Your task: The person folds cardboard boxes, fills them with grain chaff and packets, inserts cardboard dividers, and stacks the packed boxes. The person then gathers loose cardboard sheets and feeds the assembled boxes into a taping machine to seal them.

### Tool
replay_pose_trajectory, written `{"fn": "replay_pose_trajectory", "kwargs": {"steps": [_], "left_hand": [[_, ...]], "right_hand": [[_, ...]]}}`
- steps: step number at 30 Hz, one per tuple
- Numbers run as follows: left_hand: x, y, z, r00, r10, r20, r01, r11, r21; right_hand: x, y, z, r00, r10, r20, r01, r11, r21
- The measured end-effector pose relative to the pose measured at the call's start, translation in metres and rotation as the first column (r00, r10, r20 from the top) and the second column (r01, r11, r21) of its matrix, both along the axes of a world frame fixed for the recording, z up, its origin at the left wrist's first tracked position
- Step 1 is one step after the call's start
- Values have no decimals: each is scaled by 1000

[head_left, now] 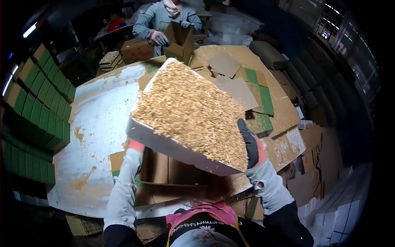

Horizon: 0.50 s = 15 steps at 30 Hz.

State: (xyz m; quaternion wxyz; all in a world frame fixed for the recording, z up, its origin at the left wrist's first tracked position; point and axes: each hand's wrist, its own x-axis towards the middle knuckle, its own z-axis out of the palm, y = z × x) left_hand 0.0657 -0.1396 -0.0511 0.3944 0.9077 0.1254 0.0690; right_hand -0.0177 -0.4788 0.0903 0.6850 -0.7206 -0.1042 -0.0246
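Note:
Both my hands hold up a white box [177, 146], tilted over the table and heaped with loose tan husks or shavings [191, 113]. My left hand [136, 145] supports it from below at the left corner, its fingers hidden by the box. At the right end, my right hand [252, 144], in a dark glove with a pink cuff, is closed on the edge. Below the box and close to my body stands an open cardboard box [158, 166], partly covered from view.
Tan bits are strewn over the white table [98, 107]. Flat cardboard sheets [236, 92] and green-striped cardboard [263, 99] lie on its right half. Green-and-brown boxes [45, 99] are stacked at left. Across the table, a person [150, 24] handles an open carton [180, 39].

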Motion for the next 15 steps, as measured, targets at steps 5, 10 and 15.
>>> {"fn": "replay_pose_trajectory", "kwargs": {"steps": [5, 10, 15], "left_hand": [[-14, 23, 2, 997, -40, -70, 25, 978, -209], [8, 50, -1, 993, -15, -113, -15, 964, -266], [-5, 19, 15, 992, 28, 126, -2, 979, -202]], "right_hand": [[24, 86, -13, 707, 503, -497, 16, 691, 722], [26, 47, -12, 778, 304, -550, 16, 865, 501], [25, 38, -76, 987, -132, -86, 96, 938, -334]]}}
